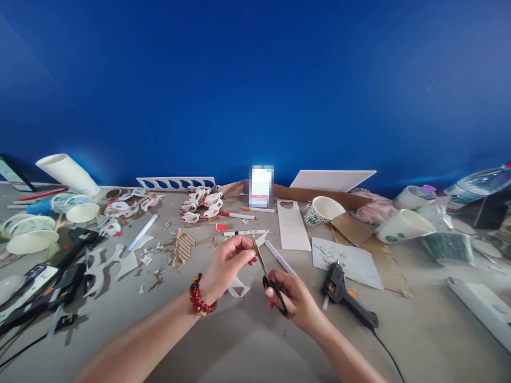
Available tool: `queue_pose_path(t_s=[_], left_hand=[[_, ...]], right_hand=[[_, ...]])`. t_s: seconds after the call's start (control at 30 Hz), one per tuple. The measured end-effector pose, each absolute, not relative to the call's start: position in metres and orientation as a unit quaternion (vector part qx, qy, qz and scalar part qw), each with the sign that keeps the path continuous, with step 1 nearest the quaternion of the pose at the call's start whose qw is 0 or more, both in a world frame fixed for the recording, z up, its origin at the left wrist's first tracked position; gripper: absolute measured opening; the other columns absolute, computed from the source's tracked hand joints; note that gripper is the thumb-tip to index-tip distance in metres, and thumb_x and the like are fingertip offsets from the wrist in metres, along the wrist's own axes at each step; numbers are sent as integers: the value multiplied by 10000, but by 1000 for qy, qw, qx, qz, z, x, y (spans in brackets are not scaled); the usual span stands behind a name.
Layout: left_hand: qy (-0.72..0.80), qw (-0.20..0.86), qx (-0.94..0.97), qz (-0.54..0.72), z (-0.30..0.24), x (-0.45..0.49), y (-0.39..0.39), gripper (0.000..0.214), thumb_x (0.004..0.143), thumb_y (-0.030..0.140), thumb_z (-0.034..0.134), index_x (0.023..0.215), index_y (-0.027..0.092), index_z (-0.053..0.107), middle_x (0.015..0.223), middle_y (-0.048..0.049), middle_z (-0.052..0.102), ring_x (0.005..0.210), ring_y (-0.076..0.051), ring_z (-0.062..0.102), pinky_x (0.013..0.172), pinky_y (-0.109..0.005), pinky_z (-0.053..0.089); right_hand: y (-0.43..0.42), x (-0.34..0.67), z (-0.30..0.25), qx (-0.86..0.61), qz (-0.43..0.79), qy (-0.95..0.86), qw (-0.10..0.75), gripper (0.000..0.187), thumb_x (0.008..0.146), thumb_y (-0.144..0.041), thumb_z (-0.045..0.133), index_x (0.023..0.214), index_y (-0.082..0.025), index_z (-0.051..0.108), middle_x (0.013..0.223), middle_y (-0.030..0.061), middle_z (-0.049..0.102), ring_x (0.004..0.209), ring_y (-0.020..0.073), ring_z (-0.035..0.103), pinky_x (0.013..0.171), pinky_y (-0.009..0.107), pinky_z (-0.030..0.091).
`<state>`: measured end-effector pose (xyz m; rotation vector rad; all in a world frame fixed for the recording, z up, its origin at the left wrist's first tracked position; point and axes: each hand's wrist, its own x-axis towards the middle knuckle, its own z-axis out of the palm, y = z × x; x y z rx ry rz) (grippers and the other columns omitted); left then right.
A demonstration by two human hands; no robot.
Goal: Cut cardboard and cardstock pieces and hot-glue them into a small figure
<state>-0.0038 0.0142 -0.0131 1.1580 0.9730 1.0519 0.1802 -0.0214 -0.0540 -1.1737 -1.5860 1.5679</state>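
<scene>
In the head view, my right hand (293, 298) grips a pair of black-handled scissors (266, 276), with the blades pointing up and away from me. My left hand (231, 263), with a red bead bracelet at the wrist, is pinched close beside the blades. A small white piece (261, 239) shows by the blade tips; I cannot tell whether my left fingers hold it. Under the hands lie a white cut-out scrap (239, 289) and a pale lilac strip (281, 258). A white marker (244, 233) rests just beyond them.
A black glue gun (346, 295) with a cord lies right, by a drawn-on sheet (361, 260) and a patterned paper cup (322, 211). Several white bird-like cut-outs (211, 205) sit back left. Corrugated cardboard (183, 247), scraps and paper cups (32, 242) are left. A blurred bright screen (261, 186) stands behind.
</scene>
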Motion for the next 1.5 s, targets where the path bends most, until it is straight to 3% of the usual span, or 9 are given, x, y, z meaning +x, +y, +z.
queue_pose_path(t_s=[0.3, 0.77, 1.5], left_hand=[[426, 605, 495, 455, -12, -3, 14, 105, 805, 252, 612, 767, 157, 586, 748, -5, 597, 701, -123, 572, 706, -250, 477], [445, 585, 506, 451, -12, -2, 17, 128, 813, 266, 618, 858, 147, 623, 844, -34, 635, 715, -128, 585, 697, -260, 486], [384, 642, 485, 453, -17, -2, 15, 72, 825, 232, 615, 816, 160, 606, 877, -36, 649, 750, -127, 575, 756, -266, 479]], right_hand=[[-22, 181, -58, -450, 541, -641, 307, 537, 823, -682, 542, 612, -204, 422, 524, -6, 540, 475, 97, 413, 453, 219, 283], [-22, 177, -64, -500, 566, -579, 307, 486, 759, -608, 668, 632, -209, 423, 531, -28, 534, 400, 75, 379, 392, 202, 298], [-22, 179, -53, -437, 582, -606, 320, 598, 723, -777, 575, 627, -205, 426, 552, -11, 516, 487, 100, 422, 445, 220, 291]])
